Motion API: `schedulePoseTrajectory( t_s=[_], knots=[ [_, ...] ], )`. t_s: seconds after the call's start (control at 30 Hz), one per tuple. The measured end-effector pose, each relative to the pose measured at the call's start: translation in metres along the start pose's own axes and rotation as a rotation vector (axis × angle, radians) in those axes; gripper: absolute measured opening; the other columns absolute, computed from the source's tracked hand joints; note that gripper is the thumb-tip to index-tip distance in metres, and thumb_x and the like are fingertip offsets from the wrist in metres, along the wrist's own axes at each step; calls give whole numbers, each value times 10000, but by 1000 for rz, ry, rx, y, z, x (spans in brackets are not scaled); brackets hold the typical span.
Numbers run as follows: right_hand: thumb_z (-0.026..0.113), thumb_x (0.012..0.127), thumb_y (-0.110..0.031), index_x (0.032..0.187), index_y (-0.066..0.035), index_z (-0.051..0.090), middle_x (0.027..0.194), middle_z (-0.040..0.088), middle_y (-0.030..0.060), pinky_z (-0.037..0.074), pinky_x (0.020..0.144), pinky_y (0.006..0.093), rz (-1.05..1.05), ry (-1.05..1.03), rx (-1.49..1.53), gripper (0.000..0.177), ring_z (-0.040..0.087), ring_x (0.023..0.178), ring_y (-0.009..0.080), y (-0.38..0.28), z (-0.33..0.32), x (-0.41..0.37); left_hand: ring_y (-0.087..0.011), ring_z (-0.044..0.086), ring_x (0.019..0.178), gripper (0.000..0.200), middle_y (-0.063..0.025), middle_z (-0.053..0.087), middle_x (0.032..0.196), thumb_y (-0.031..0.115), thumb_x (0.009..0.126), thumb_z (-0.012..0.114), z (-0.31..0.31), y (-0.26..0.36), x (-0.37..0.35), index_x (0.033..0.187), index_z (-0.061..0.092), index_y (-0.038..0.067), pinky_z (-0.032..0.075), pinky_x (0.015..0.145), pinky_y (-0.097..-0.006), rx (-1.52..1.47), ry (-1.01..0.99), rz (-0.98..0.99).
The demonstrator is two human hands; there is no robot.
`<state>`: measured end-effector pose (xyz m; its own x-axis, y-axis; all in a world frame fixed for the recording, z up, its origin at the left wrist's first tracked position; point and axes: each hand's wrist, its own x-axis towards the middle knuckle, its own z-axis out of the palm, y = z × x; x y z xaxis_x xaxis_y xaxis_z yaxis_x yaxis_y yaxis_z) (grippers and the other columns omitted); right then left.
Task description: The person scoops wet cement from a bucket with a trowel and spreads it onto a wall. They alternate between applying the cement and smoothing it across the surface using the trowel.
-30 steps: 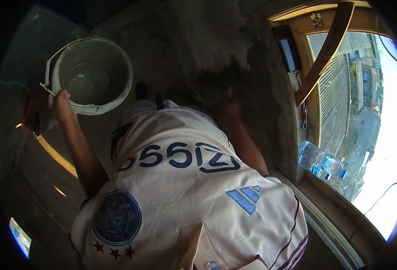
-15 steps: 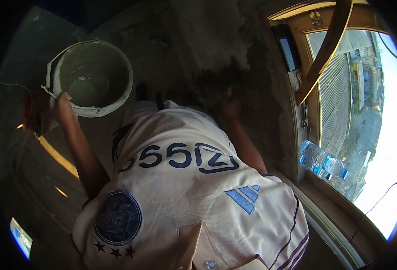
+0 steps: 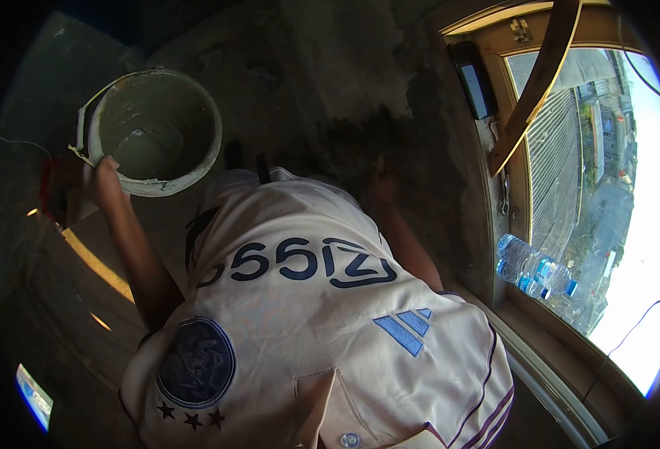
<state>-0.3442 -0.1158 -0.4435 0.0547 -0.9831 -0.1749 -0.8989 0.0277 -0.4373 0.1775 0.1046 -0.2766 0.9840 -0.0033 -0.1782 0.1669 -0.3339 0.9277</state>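
Observation:
My left hand (image 3: 108,184) is closed on the near-left rim of a bucket (image 3: 215,142), its thumb lying over the edge. The bucket tilts so that I look into it; its inner wall is smeared with greyish residue, and a small bright patch shows at the bottom. A thin wire handle (image 3: 81,129) rests along the bucket's left side. On the other side of my body, my right hand (image 3: 383,182) is lowered in deep shadow near a dark, wet-looking patch (image 3: 367,135) on the rough grey surface. Its fingers are too dark to make out.
To the right is a wooden-framed window (image 3: 520,224) with a slanting wooden strip (image 3: 532,105) across it. Plastic water bottles (image 3: 532,269) lie at the sill. A dark phone-like device (image 3: 475,86) sits against the frame. A red object (image 3: 45,187) is left of the bucket.

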Motion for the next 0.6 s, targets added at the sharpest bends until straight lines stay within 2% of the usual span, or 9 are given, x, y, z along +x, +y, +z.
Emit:
schedulePoseTrajectory(
  t_s=[0.07, 0.1, 0.17, 0.2, 0.3, 0.37, 0.4, 0.47, 0.6],
  knots=[
    [558, 833, -385, 1036, -38, 637, 908, 643, 238, 506, 724, 463, 139, -234, -213, 409, 619, 881, 400, 2, 0, 4, -217, 541, 857, 405, -117, 569, 960, 113, 553, 596, 0, -1, 1, 914, 618, -70, 442, 802, -331, 27, 17, 10],
    [558, 833, -385, 1036, -38, 637, 908, 643, 238, 506, 724, 463, 140, -233, -213, 409, 619, 881, 400, 7, 0, 4, -217, 541, 857, 405, -117, 569, 960, 113, 553, 596, -1, -5, 5, 914, 618, -70, 442, 802, -331, 26, 16, 9],
    [557, 834, -375, 1050, -44, 632, 913, 647, 227, 508, 725, 457, 71, -127, 28, 402, 622, 876, 395, 17, 1, 5, -220, 576, 836, 443, -87, 613, 927, 19, 532, 547, -5, -13, 15, 967, 610, -38, 441, 789, -305, 19, -4, -18],
    [557, 834, -375, 1050, -44, 632, 913, 647, 227, 508, 725, 457, 69, -130, 27, 402, 622, 876, 395, 14, -1, 1, -220, 576, 836, 443, -87, 613, 927, 19, 532, 547, -5, -12, 13, 967, 610, -38, 441, 789, -305, 20, 0, -19],
    [564, 826, -343, 982, 38, 619, 832, 631, 271, 506, 714, 475, -50, 49, 39, 415, 618, 806, 434, 8, -1, -9, -216, 575, 829, 431, -82, 613, 918, 19, 535, 544, -4, -7, 7, 957, 612, -38, 438, 787, -299, 58, 17, 6],
    [545, 841, -386, 1025, -43, 641, 886, 650, 220, 513, 697, 452, -108, 135, 67, 401, 626, 839, 400, 12, 9, -10, -223, 553, 797, 411, -115, 579, 916, 104, 557, 588, -3, -8, 6, 925, 615, -78, 459, 765, -336, 63, 15, 38],
    [545, 841, -386, 1025, -43, 641, 886, 650, 220, 513, 697, 452, -106, 139, 70, 401, 626, 839, 400, 16, 13, -6, -223, 553, 797, 411, -115, 579, 916, 104, 557, 588, -2, -6, 7, 925, 615, -78, 459, 765, -336, 61, 12, 43],
    [534, 843, -427, 1003, -22, 643, 849, 643, 239, 513, 692, 458, 5, -165, -176, 450, 624, 831, 408, 25, 19, 5, -214, 553, 791, 380, -104, 580, 900, 99, 567, 583, -1, -4, 5, 905, 610, -71, 455, 754, -329, 48, -3, 59],
    [511, 849, -473, 986, -1, 642, 827, 637, 252, 513, 693, 459, 89, -209, -199, 509, 617, 829, 423, 18, 20, 14, -206, 552, 783, 346, -90, 578, 879, 84, 577, 576, 7, 21, -19, 894, 608, -50, 448, 740, -321, 52, -19, 123]
  ],
)
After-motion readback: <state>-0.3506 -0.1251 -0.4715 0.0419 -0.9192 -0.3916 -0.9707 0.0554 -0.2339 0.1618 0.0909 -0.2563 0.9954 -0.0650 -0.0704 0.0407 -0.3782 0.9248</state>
